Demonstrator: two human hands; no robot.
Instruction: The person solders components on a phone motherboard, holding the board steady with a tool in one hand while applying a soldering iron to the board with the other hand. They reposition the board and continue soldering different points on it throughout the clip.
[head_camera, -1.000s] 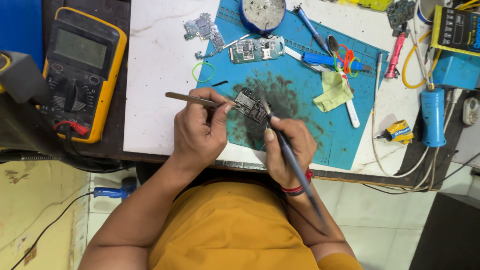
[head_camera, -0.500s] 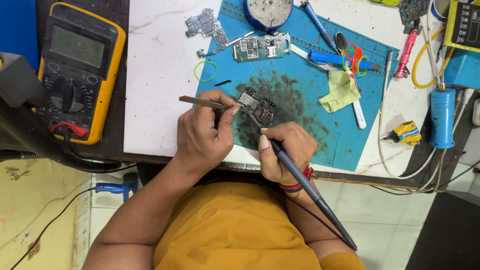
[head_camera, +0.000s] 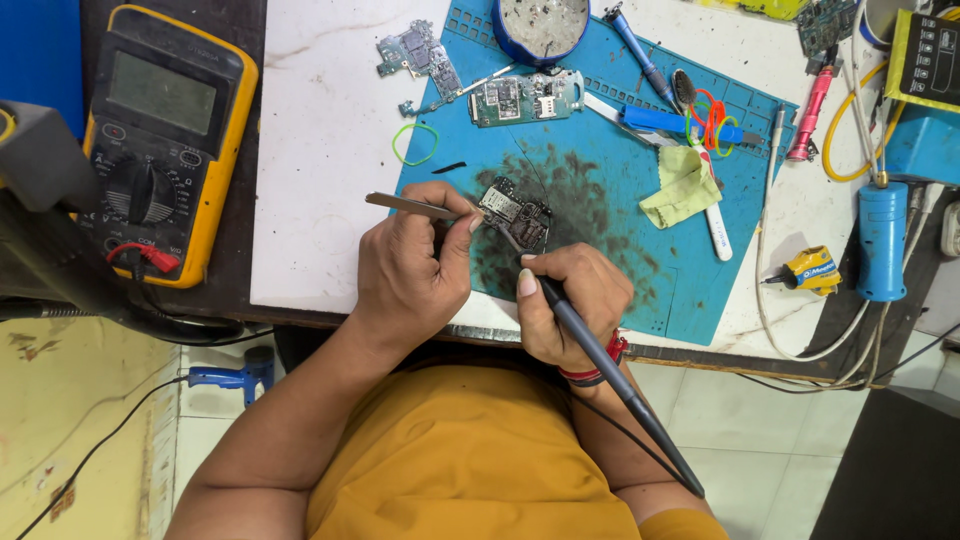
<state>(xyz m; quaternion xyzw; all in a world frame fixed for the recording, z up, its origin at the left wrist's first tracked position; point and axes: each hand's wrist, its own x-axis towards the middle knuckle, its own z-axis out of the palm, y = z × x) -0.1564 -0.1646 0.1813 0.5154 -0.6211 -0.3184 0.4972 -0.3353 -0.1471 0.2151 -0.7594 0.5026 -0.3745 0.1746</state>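
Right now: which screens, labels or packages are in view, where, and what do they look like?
Multimeter screen: far left, grey blank rectangle in a black and yellow case.
Yellow-framed black panel: top right corner, rectangular, partly cut off.
Small yellow tool label: right of the blue mat, blue.

Electronics repair workshop, blue work mat (head_camera: 690, 270), yellow multimeter (head_camera: 165, 140), loose circuit boards (head_camera: 525, 97), solder-stained bench (head_camera: 330, 180)

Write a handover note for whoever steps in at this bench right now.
Left hand: pinches metal tweezers, tips at the small circuit board.
Right hand: grips a corded soldering iron, tip at the board's near edge.
The board lies on the scorched patch of the blue mat. A second board lies further back on the mat.
Done: board is bare and exposed. Left: work on it is in progress; joints too small to judge.
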